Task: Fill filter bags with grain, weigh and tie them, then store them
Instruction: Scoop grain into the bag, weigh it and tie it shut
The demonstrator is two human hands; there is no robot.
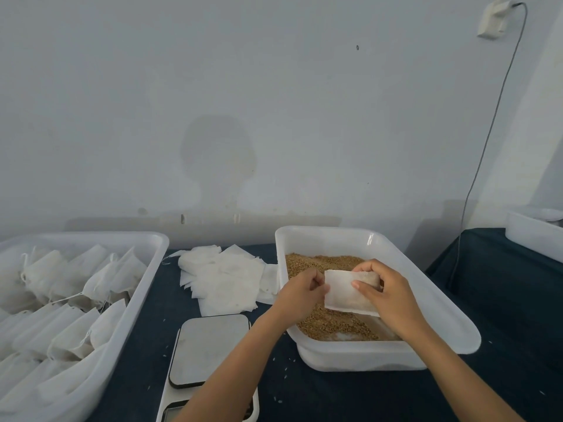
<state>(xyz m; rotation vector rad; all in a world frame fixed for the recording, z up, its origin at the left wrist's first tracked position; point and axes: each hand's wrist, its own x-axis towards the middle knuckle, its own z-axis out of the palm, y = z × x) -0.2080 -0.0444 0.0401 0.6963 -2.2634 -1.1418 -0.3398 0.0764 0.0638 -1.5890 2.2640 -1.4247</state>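
Now, head view, bag in hand: my left hand [300, 290] pinches one edge of a filter bag [344, 295] and my right hand [386, 292] grips its other end, over the grain [320, 324] in its white tub [438, 312].
Done: many tied bags [61, 287] stored in the left tray [146, 269].
Left: I judge this bag needs weighing on the bare scale [208, 348], tying, storing; empty bags [225, 277] wait.

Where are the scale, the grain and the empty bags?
scale [210, 348], head view, middle of its grey plate.
grain [320, 263], head view, on the brown heap at the far end of its tub.
empty bags [225, 277], head view, middle of the flat white pile.
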